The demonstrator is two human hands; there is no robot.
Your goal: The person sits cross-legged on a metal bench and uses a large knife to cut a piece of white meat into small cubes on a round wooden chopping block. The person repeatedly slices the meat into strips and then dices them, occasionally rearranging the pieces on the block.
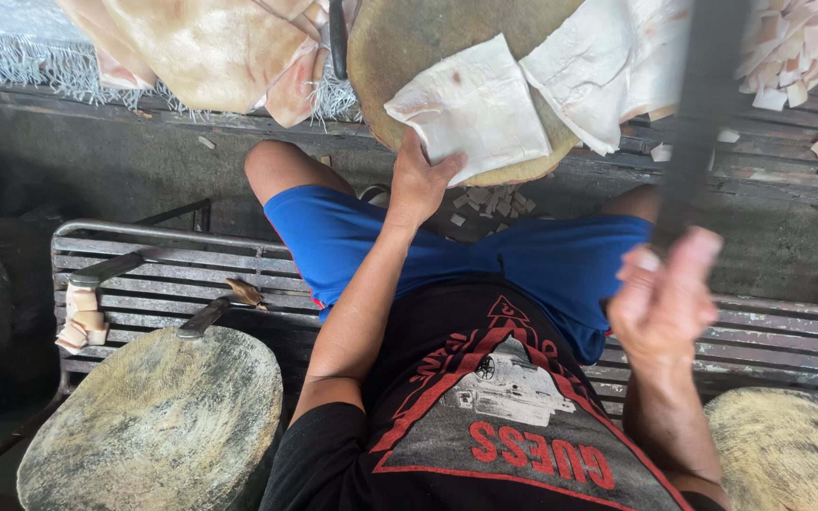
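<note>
Lowest in the frame, the right hand point(665, 301) is fisted around a dark blade point(702, 104), blurred, its length running up toward the top right. Above centre, the left hand point(420, 182) presses spread fingers on the near edge of a pale skin slab point(473, 106) on the round chopping block point(400, 43), up-left of the blade hand.

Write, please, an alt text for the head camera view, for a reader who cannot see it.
Seen from above, a seated person's left hand presses a pale slab of pork skin onto a round wooden chopping block, while the right hand raises a blurred dark blade. Small cut pieces lie on the right.
</note>
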